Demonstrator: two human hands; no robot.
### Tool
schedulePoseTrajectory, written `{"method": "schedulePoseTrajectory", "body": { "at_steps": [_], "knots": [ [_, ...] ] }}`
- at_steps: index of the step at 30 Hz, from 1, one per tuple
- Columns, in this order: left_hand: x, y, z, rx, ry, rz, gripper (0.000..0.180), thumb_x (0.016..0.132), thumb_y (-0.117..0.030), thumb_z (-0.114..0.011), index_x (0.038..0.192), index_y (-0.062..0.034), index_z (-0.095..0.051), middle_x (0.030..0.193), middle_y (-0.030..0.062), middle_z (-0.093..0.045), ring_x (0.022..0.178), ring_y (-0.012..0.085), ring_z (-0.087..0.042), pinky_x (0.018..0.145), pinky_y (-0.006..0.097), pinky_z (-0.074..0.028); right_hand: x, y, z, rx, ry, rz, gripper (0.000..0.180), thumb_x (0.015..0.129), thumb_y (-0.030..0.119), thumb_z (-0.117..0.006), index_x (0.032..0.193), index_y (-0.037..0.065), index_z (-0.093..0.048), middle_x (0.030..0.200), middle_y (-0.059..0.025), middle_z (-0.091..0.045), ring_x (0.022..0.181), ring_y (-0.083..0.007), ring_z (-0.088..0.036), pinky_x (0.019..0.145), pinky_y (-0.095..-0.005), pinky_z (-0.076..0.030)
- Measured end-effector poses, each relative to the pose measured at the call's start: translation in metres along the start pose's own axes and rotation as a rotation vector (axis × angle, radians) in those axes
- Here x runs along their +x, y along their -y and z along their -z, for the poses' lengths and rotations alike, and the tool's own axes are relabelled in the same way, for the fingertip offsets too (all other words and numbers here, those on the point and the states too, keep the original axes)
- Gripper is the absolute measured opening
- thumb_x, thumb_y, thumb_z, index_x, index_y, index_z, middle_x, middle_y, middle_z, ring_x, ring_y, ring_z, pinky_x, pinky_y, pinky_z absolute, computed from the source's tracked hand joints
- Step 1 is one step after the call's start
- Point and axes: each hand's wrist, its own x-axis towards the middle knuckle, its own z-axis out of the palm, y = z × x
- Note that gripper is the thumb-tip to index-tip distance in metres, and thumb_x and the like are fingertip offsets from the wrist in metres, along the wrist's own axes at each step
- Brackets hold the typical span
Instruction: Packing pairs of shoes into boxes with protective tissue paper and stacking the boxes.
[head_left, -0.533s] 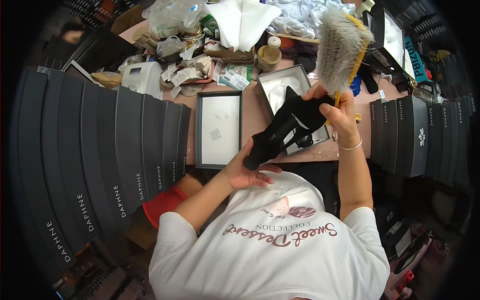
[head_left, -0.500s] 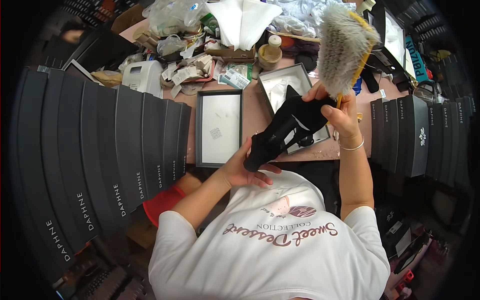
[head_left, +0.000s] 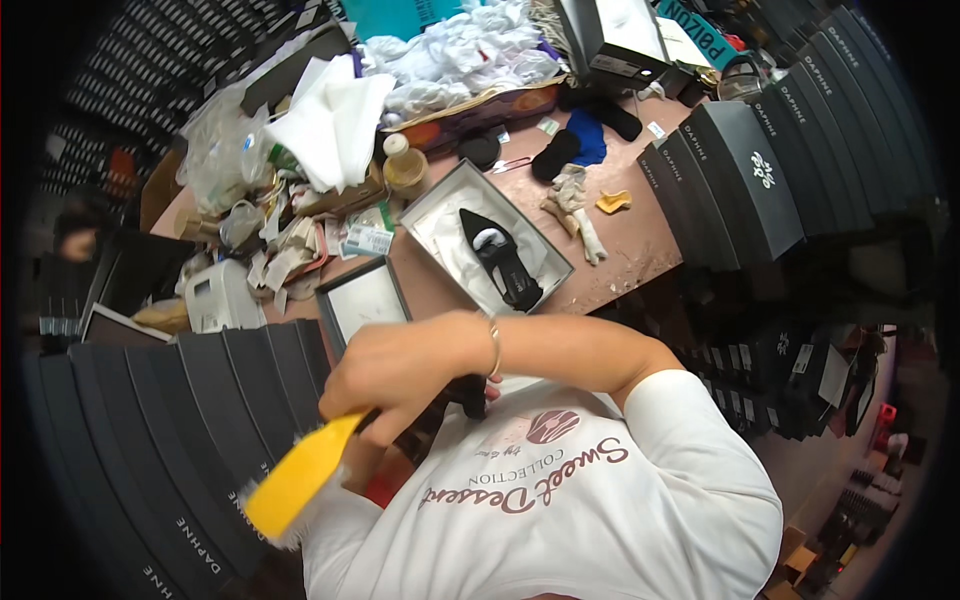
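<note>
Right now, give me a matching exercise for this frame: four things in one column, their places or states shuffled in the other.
Things:
1. yellow-backed brush
2. black pointed shoe
3. grey box lid
4. right hand

Places or states:
A. lying in the open grey box
B. empty on the table, left of that box
C. closed around a handle
D. held low at the left

Pairs: 1-D, 2-A, 3-B, 4-C
</note>
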Motion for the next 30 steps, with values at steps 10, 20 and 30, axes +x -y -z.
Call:
{"method": "schedulePoseTrajectory", "body": {
  "at_steps": [10,20,30],
  "knots": [
    [0.024,-0.018,0.003,-0.101,0.034,-0.291,0.039,0.087,-0.030,-0.053,0.107,0.0040,-0.057,0.102,0.0214,-0.063,0.100,0.0395,-0.062,0.090,0.053,-0.049,-0.198,-0.063,0.036,-0.328,-1.018,-0.735,0.019,0.086,0.011,-0.067,0.102,0.001,-0.063,0.079,-0.0014,-0.059,0.066,-0.0086,-0.054,0.057,-0.0262,-0.044],
    [0.080,-0.059,-0.033,-0.297,-0.585,-0.790,0.035,0.092,-0.033,-0.054,0.098,0.0001,-0.063,0.092,0.0123,-0.067,0.084,0.0241,-0.066,0.080,0.038,-0.055,-0.457,-0.143,0.051,-0.836,-0.836,-1.432,0.048,0.088,0.017,-0.059,0.133,0.006,-0.046,0.134,-0.0221,-0.045,0.120,-0.0409,-0.045,0.098,-0.0461,-0.038],
    [0.101,-0.029,0.003,-0.240,-0.800,-0.919,0.036,0.093,-0.027,-0.057,0.122,-0.0067,-0.056,0.117,0.0096,-0.061,0.104,0.0219,-0.061,0.090,0.037,-0.052,-0.370,-0.241,0.167,-1.063,0.162,-0.972,0.065,0.075,0.001,-0.059,0.136,0.016,-0.045,0.142,-0.0071,-0.043,0.137,-0.0292,-0.031,0.112,-0.0508,-0.024]
  ]
}}
